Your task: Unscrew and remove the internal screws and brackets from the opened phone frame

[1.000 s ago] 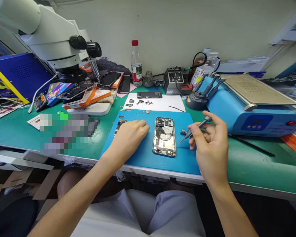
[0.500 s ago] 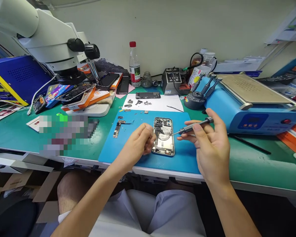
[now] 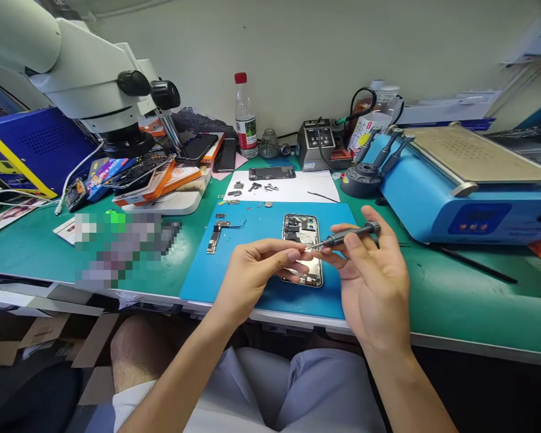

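Observation:
My right hand grips a dark grey precision screwdriver, its thin shaft pointing left. My left hand is closed in a pinch at the screwdriver's tip. Whatever lies between thumb and forefinger is too small to name. Beneath both hands an opened phone housing lies on the blue mat, partly covered by the fingers. Left of it on the mat rest a phone logic board with a flex cable and several tiny parts.
A white sheet behind the mat bears small parts and a phone screen. A screwdriver stand and a blue heating station are at right. The microscope overhangs the left, near a bottle.
My left hand has opened from a loose fist into a pinch and moved to the screwdriver's tip. My right hand with the screwdriver has shifted slightly left.

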Motion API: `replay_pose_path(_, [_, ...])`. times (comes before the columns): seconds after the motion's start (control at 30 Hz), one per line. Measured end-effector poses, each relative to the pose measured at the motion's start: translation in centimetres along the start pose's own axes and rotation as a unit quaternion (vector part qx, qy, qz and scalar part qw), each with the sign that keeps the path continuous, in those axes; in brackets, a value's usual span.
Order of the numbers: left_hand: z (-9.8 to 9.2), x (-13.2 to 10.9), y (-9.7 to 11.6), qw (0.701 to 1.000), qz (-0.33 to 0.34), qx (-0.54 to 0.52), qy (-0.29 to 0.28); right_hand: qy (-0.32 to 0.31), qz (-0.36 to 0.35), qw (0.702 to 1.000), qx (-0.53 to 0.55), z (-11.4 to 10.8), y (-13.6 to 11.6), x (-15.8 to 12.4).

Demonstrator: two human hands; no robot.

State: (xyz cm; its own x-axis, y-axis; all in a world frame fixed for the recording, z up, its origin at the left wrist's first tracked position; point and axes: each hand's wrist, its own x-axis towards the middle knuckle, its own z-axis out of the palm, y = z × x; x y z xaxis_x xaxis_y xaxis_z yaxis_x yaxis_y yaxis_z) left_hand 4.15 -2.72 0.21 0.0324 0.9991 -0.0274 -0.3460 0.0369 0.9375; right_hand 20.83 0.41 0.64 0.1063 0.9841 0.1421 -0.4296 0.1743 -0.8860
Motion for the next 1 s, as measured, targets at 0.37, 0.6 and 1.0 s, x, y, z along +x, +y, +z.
replay_pose_path(0.37, [0.3,0.0,0.0,1.000,-0.005,0.018,0.013,0.005,-0.080,0.994,-0.078,-0.2,0.3,-0.9])
replay_pose_path(0.6, [0.3,0.0,0.2,0.999,-0.016,0.027,0.019,-0.002,-0.088,0.992,-0.091,-0.3,0.4,-1.1])
replay_pose_path(1.0, [0.2,-0.5,0.7,0.997,0.000,0.073,-0.013,0.016,-0.052,0.996,-0.068,-0.8,-1.0,0.0])
